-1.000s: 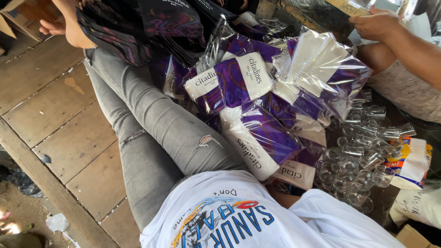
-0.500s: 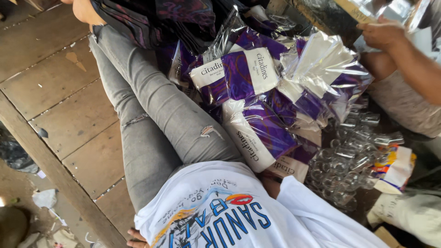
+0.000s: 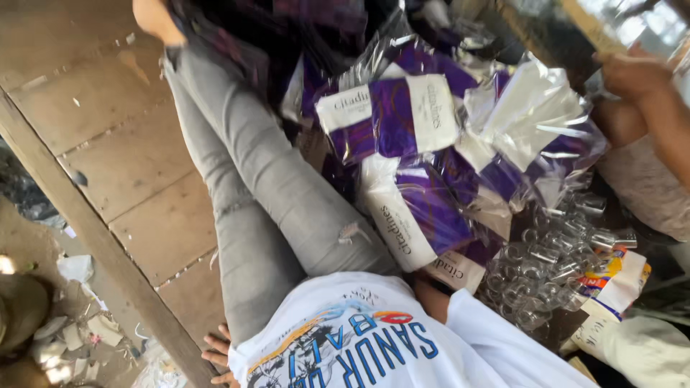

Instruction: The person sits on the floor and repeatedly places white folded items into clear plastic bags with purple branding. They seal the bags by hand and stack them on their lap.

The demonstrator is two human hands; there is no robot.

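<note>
Up at the top right, the right hand [image 3: 634, 73] is hovering just above the heap of purple-and-white packets [image 3: 402, 118] in clear wrap; whether its fingers are clenched or loose, I cannot tell; the packets are lying piled beside a seated person's grey-trousered leg [image 3: 287, 194]; clear glasses [image 3: 550, 262] are crowding below the heap.

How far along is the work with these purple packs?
Done: many purple cloth packs already sit in clear bags, piled against a seated person's grey trouser leg. In hand: one hand at the upper right reaches past the pile's far edge; what its fingers grip cannot be made out. Left: a heap of small clear cups lies loose beside the pile.
</note>
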